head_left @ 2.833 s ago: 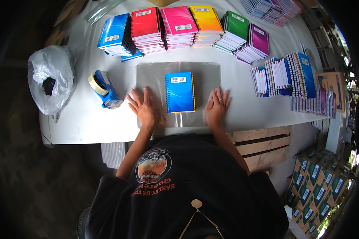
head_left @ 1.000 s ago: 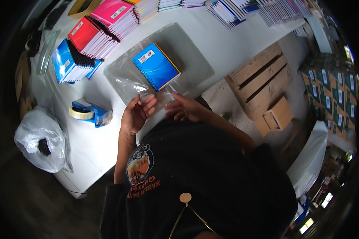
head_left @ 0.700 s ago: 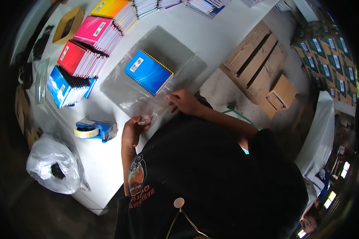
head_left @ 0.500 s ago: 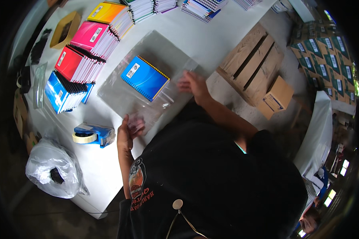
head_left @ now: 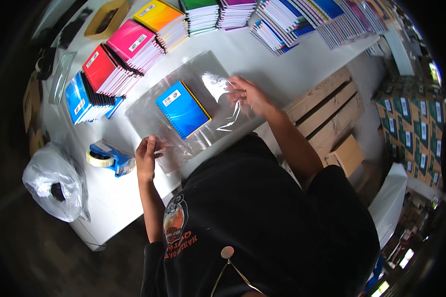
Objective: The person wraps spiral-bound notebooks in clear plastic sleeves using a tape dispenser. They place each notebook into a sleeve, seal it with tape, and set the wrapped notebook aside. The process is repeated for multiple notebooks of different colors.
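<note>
My right fingers (head_left: pixel 240 84) are pinching the film (head_left: pixel 218 104) at two o'clock of the notebook (head_left: pixel 183 111) lying mid-film; left fingers (head_left: pixel 148 143), at seven: cannot tell. Film's seeming light, slippery; edges suit holding.

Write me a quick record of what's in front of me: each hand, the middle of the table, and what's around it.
Left hand: at the near left edge of the plastic sheet; grip unclear
Right hand: at the sheet's right side, where the film is wrinkled and shiny
Centre: blue spiral notebook, lying flat on the clear sheet
Left of left hand: blue tape dispenser
Farther left: clear plastic bag
Behind the sheet: notebook stacks, including blue, red, pink and yellow
</note>
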A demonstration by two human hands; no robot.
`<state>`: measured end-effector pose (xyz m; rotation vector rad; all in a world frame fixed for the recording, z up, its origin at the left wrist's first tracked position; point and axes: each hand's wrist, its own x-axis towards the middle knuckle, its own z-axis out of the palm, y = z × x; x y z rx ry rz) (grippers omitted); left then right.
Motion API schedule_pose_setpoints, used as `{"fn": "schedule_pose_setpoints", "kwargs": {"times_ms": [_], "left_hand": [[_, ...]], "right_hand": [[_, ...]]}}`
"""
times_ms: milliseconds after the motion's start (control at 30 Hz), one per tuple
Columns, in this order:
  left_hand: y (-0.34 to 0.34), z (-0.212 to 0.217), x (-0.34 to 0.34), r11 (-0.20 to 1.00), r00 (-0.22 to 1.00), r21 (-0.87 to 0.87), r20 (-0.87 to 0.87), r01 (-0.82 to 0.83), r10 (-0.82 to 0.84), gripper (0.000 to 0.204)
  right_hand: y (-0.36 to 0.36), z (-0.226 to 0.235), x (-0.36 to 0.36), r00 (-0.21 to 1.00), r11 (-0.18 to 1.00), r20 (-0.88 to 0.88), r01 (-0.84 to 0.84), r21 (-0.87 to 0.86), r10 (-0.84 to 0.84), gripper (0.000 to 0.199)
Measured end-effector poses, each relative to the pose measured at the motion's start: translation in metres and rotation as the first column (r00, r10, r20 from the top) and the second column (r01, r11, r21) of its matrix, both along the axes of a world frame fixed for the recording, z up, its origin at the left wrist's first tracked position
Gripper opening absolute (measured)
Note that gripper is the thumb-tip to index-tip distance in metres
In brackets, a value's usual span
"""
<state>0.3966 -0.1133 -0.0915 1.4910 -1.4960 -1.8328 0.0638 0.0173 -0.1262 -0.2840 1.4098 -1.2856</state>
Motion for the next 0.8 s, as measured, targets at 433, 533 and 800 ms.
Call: {"fn": "schedule_pose_setpoints", "kwargs": {"times_ms": [433,533,800], "left_hand": [[0.004,0.009,-0.068,0.829,0.985,-0.532,0.096,0.174,-0.145,0.014],[0.008,0.005,-0.081,0.857,0.991,-0.510,-0.056,0.076,-0.121,0.016],[0.032,-0.016,-0.116,0.629,0.906,-0.674,0.403,0.388,-0.127,0.012]], "right_hand": [[-0.067,0.016,-0.005,0.658,0.730,-0.681,-0.630,-0.264,0.322,0.024],[-0.067,-0.002,0.029,0.848,0.747,-0.471,-0.473,-0.468,0.242,0.023],[-0.067,-0.014,0.084,0.894,0.755,-0.448,-0.311,-0.578,0.025,0.021]]}}
